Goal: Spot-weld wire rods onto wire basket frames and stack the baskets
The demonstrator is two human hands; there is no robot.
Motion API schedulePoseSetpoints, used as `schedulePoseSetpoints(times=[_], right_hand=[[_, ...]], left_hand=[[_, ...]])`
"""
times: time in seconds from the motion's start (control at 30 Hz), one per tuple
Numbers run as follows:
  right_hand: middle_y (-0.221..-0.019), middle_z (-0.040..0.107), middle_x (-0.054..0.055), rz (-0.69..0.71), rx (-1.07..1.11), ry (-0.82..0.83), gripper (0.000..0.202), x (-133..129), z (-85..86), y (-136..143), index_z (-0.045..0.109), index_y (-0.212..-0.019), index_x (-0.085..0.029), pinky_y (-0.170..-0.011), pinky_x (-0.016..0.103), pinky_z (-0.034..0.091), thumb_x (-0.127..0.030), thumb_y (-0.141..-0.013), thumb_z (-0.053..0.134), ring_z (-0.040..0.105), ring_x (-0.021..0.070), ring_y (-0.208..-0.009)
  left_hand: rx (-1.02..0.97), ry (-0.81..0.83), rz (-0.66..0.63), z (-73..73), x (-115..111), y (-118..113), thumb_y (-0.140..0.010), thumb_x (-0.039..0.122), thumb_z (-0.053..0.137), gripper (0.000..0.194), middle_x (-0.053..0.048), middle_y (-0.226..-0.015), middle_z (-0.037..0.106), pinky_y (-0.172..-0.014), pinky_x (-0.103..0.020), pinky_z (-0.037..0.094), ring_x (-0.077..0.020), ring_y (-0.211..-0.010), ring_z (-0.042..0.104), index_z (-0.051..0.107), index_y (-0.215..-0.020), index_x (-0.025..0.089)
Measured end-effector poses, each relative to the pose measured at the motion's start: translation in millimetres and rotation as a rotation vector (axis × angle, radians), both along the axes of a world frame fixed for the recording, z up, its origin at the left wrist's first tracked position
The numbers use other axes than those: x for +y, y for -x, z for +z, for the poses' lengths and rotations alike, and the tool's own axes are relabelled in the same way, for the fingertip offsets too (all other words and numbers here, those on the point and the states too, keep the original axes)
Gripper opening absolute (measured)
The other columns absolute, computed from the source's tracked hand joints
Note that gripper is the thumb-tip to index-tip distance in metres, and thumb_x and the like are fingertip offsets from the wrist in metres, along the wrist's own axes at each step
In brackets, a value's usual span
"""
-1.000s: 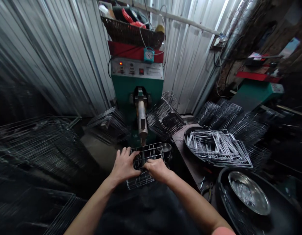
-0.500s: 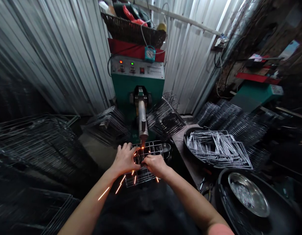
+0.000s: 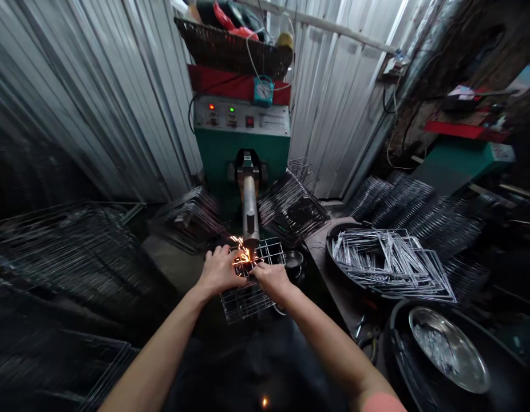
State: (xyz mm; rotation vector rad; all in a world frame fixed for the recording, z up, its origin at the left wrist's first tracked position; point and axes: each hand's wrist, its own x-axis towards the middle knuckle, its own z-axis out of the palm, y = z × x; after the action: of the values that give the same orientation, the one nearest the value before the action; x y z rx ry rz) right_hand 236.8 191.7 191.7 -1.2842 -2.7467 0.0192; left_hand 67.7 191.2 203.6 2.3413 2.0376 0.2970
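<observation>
Both of my hands are at a small wire rack (image 3: 243, 301) under the electrode arm (image 3: 249, 206) of a green spot welder (image 3: 243, 140). Bright sparks burst where the electrode tip meets the wires, just between my hands. My left hand (image 3: 220, 271) grips the rack's left side, its thumb toward the middle and its fingers at the far side. My right hand (image 3: 271, 278) pinches close to the weld point from the right; its fingertips are partly hidden, and any small part in them cannot be made out. The rack's grid shows beyond and below both hands.
Stacks of bent wire frames lean left (image 3: 190, 220) and right (image 3: 293, 206) of the welder. At right, a black pan (image 3: 333, 266) holds loose wire frames, and a steel bowl (image 3: 475, 369) holds short wire pieces. Pliers (image 3: 368, 342) lie nearby. More wire racks (image 3: 76, 252) fill the left.
The sparks have grown into a brighter burst at the electrode tip, and the rack has shifted slightly away from me. My hands keep nearly the same hold. The view has turned slightly.
</observation>
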Motion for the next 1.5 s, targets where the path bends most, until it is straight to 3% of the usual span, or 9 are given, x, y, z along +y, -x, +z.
schedulePoseSetpoints(times=[0.23,0.6,0.8,0.9,1.0,1.1,1.23,1.37,1.5], right_hand=[[-0.120,0.059,0.001,-0.134,0.164,-0.011,0.026,-9.3,-11.8,-18.1,0.059,-0.114,-0.030,-0.061,0.020,0.044,-0.026,-0.090,0.049,0.063,0.0128,-0.086],[-0.111,0.061,0.004,-0.221,0.173,-0.032,0.021,26.3,-13.1,-11.0,0.063,-0.103,-0.026,-0.058,0.022,0.042,-0.022,-0.090,0.046,0.063,0.0141,-0.078],[-0.100,0.061,0.007,-0.295,0.943,0.085,0.019,8.1,-42.8,-36.3,0.062,-0.098,-0.019,-0.076,0.028,0.046,-0.027,-0.081,0.057,0.058,0.0184,-0.091],[-0.078,0.059,0.003,-0.508,1.420,0.427,0.022,-19.6,-83.3,-67.1,0.061,-0.093,-0.019,-0.059,0.026,0.046,-0.036,-0.079,0.056,0.057,0.0161,-0.072],[-0.059,0.050,-0.004,-0.711,1.820,0.839,0.025,-42.7,-126.7,-99.8,0.060,-0.088,-0.019,-0.044,0.020,0.038,-0.031,-0.068,0.068,0.049,0.0111,-0.052],[-0.054,0.047,-0.005,-0.826,1.996,1.081,0.019,-51.7,-148.8,-121.3,0.058,-0.078,-0.017,-0.043,0.018,0.038,-0.021,-0.063,0.070,0.047,0.0086,-0.049],[-0.065,0.057,-0.002,-0.837,1.944,0.999,0.026,-56.9,-144.7,-127.8,0.061,-0.083,-0.018,-0.049,0.020,0.043,-0.029,-0.062,0.072,0.054,0.0111,-0.058],[-0.081,0.064,0.003,-0.758,1.513,0.573,0.032,-79.1,-148.2,-124.9,0.065,-0.089,-0.019,-0.065,0.027,0.049,-0.043,-0.069,0.067,0.059,0.0182,-0.076],[-0.084,0.067,0.008,-0.587,1.113,0.370,0.021,-100.2,-165.5,-125.5,0.066,-0.080,-0.022,-0.079,0.037,0.048,-0.042,-0.074,0.060,0.061,0.0254,-0.084]], left_hand=[[0.044,-0.095,0.016,-1.8,-4.1,-3.3,-0.056,0.051,0.066,0.070,-0.015,-0.111,0.051,-0.089,-0.046,0.033,-0.0330,-0.106,0.043,0.056,-0.117,0.018],[-0.003,0.003,0.043,1.8,31.0,9.2,-0.054,0.053,0.067,0.070,-0.012,-0.103,0.054,-0.084,-0.043,0.038,-0.0307,-0.101,0.047,0.057,-0.114,0.019],[-0.106,0.033,0.013,-2.9,34.1,15.8,-0.054,0.058,0.069,0.078,-0.018,-0.119,0.051,-0.096,-0.060,0.029,-0.0386,-0.116,0.042,0.053,-0.121,0.020],[-0.418,-0.041,0.005,-21.0,26.5,40.1,-0.053,0.063,0.069,0.093,-0.017,-0.139,0.037,-0.103,-0.065,0.012,-0.0394,-0.131,0.026,0.040,-0.132,0.024],[-0.865,-0.194,0.081,-58.6,9.7,63.2,-0.059,0.060,0.069,0.099,-0.013,-0.145,0.029,-0.110,-0.052,0.017,-0.0313,-0.135,0.023,0.025,-0.139,0.023],[-1.146,-0.130,0.148,-98.0,-4.1,64.5,-0.055,0.057,0.073,0.109,-0.016,-0.146,0.026,-0.112,-0.048,0.016,-0.0307,-0.136,0.021,0.019,-0.141,0.018],[-1.322,-0.098,0.073,-120.0,-3.3,44.1,-0.055,0.049,0.076,0.107,-0.014,-0.144,0.031,-0.112,-0.045,0.018,-0.0286,-0.134,0.025,0.019,-0.140,0.019],[-1.467,-0.076,0.087,-117.6,3.5,32.1,-0.051,0.047,0.078,0.108,-0.014,-0.142,0.033,-0.111,-0.044,0.022,-0.0286,-0.133,0.027,0.021,-0.138,0.019],[-1.471,-0.030,0.125,-113.5,1.1,33.6,-0.051,0.050,0.077,0.103,-0.013,-0.143,0.030,-0.110,-0.045,0.025,-0.0290,-0.133,0.029,0.026,-0.135,0.021]])
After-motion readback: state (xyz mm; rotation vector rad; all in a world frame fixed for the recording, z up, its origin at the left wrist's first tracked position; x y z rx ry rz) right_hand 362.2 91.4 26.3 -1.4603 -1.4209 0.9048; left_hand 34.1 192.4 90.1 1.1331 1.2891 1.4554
